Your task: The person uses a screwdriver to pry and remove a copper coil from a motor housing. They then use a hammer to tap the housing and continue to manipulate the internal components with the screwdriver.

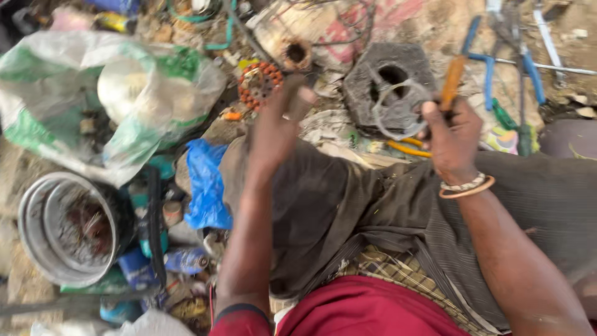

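Nearest the camera, a red garment [367, 308] covers the person's middle, with a checked cloth [385, 267] and dark brown cloth [348, 199] spread over the lap. To the left on the ground stands a round grey metal bowl [65, 227] holding dark scraps, and beside the knee lies a crumpled blue plastic bag [205, 186].

Above the lap, the left hand [273, 127] is raised and blurred; it is closed around a small pale cylindrical piece [300, 102] at its fingertips. The right hand [454, 140], with a beaded bracelet and an orange bangle [466, 186] on the wrist, grips a tool with an orange wooden handle [453, 81], which points up and away; a thin grey wire loop [398, 109] hangs just beside this hand, and whether the fingers hold it cannot be told.

Farther off on the ground lie a grey square block with a round hole [388, 78], a round part ringed with orange copper windings [260, 81], a clear and green plastic bag [112, 99], and blue-handled pliers [504, 56].
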